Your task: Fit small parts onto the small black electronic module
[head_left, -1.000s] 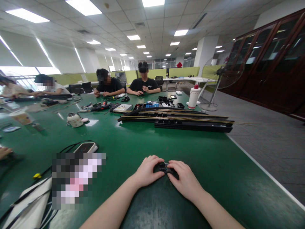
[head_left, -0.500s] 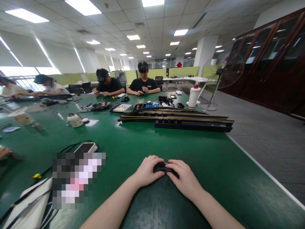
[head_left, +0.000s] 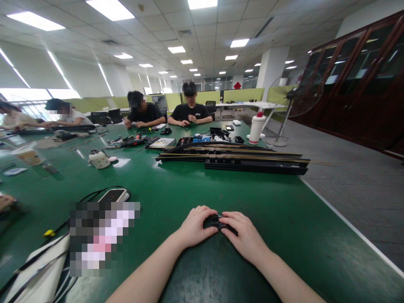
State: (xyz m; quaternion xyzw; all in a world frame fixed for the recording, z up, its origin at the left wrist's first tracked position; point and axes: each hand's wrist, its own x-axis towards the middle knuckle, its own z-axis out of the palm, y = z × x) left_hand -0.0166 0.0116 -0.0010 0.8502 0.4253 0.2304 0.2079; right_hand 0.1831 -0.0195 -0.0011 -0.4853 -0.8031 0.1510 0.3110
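Between my two hands, low over the green table [head_left: 271, 202], is a small black part [head_left: 215, 222] with a glint along its upper edge. My left hand [head_left: 197, 226] is closed on its left end, fingers above and thumb along the near side. On the right end, my right hand [head_left: 242, 230] grips it the same way, fingertips close to those of the left. Fingers cover both ends, so the part's exact kind does not show.
Long black rails [head_left: 255, 166] with thin brass-coloured rods lie beyond my hands. A white bottle with a red top [head_left: 256, 128] stands behind them. To the left are a phone-like device [head_left: 114, 195], a white pouch [head_left: 39, 273] and a small patterned jar [head_left: 99, 159]. Co-workers sit across the table.
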